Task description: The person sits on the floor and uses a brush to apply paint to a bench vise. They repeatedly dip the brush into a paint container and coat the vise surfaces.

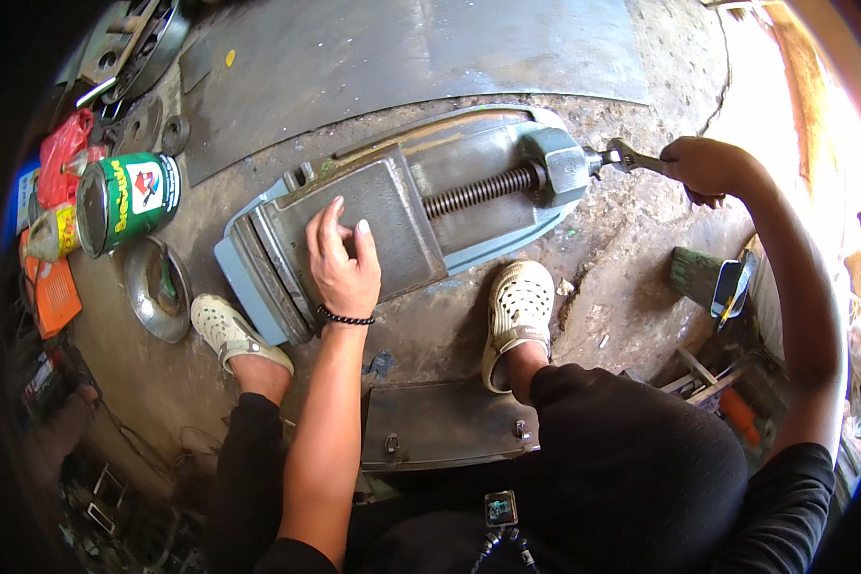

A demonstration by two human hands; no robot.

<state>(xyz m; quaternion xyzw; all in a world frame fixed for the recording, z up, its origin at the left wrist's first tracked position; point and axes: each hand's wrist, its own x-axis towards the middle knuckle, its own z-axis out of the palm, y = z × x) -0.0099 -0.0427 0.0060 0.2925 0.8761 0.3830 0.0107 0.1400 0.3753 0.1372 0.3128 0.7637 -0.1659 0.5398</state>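
Observation:
A large blue-grey machine vise (478, 158) lies on the floor between my feet, its threaded screw (478, 191) running to the block at the right end. On the flat top of the sliding jaw, my left hand (340, 263) rests with its fingers apart and slightly bent, holding nothing. My right hand (713, 172) is closed round the handle of an adjustable wrench (638, 160). The wrench's head is at the screw's end, just beyond the block. How its jaws sit on the screw end is too small to tell.
A big metal sheet (421, 57) lies behind the vise. To the left stand a green can (129, 206) and a round metal dish (148, 306) with a brush in it. A dark green container (694, 277) is at the right. My clogs (521, 311) flank the vise's near side.

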